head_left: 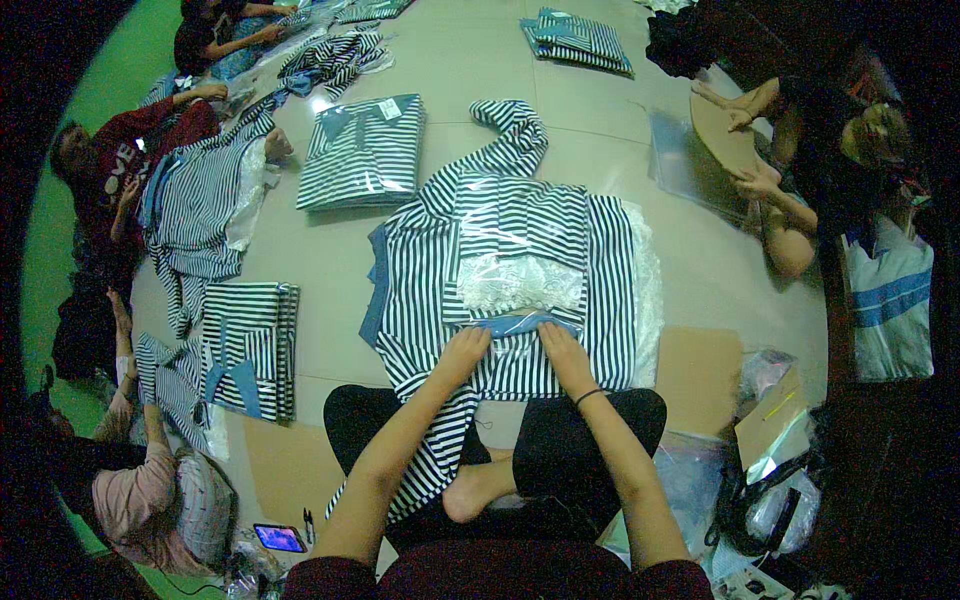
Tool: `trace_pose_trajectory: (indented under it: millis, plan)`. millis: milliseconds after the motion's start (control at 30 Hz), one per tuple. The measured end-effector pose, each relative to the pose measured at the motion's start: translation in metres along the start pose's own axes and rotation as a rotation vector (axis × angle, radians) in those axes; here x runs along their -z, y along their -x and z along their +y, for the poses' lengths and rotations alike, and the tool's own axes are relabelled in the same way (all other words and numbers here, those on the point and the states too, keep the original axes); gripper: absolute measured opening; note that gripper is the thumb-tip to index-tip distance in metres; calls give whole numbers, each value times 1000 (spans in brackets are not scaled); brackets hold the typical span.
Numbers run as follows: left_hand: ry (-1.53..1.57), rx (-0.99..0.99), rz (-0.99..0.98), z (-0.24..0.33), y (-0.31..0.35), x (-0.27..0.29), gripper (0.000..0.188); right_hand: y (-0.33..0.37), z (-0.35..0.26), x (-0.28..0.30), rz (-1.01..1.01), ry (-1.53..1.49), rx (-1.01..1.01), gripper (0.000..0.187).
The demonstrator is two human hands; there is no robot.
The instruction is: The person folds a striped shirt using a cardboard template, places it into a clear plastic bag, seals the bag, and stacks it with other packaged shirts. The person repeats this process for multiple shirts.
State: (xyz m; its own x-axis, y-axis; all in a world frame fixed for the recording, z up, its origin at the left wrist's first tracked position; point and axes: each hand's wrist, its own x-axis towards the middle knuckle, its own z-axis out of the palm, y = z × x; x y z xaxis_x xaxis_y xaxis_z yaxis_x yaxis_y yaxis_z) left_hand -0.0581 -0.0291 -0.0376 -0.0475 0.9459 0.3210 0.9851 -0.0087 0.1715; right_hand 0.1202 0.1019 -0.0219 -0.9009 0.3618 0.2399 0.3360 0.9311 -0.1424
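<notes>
In front of me a folded black-and-white striped garment with a white lace band sits in a clear plastic bag (525,225). A blue part (518,324) shows at its near end. It lies on top of a spread striped shirt (425,270) with a blue collar and white lace hem. My left hand (465,353) is closed on the near edge of the bag, left of the blue part. Closed at the same edge on the right is my right hand (566,358), with a dark band at the wrist. The fingertips are partly hidden.
Stacks of bagged striped shirts (360,155) stand beyond on the left, with another stack (248,350) nearer. One more pile (577,42) is at the far side. Several people sit around with garments; one at right holds cardboard (722,140). A phone (279,538) lies near left.
</notes>
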Motion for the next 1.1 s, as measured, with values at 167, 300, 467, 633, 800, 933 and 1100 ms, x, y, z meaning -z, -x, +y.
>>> trace_pose_trajectory:
  millis: [167,300,467,633,800,933,1100]
  plan:
    - [37,-172,-114,-25,11,16,15,7,11,5,-277,146,84,25]
    - [-165,-142,-186,-21,14,18,16,14,4,5,-256,179,39,30]
    - [-135,-103,2,6,-2,15,24,9,-33,1,-238,-136,26,40]
    - [-74,5,164,0,-36,19,32,-17,-63,-8,-205,-266,2,43]
    - [-87,-12,154,-12,-45,30,20,-46,-57,-28,-183,-511,-171,45]
    - [140,-97,150,-3,-24,26,8,-70,-38,-50,-34,-213,-123,50]
    - [209,-45,-170,18,21,8,38,-88,-26,-65,-235,-130,-12,49]
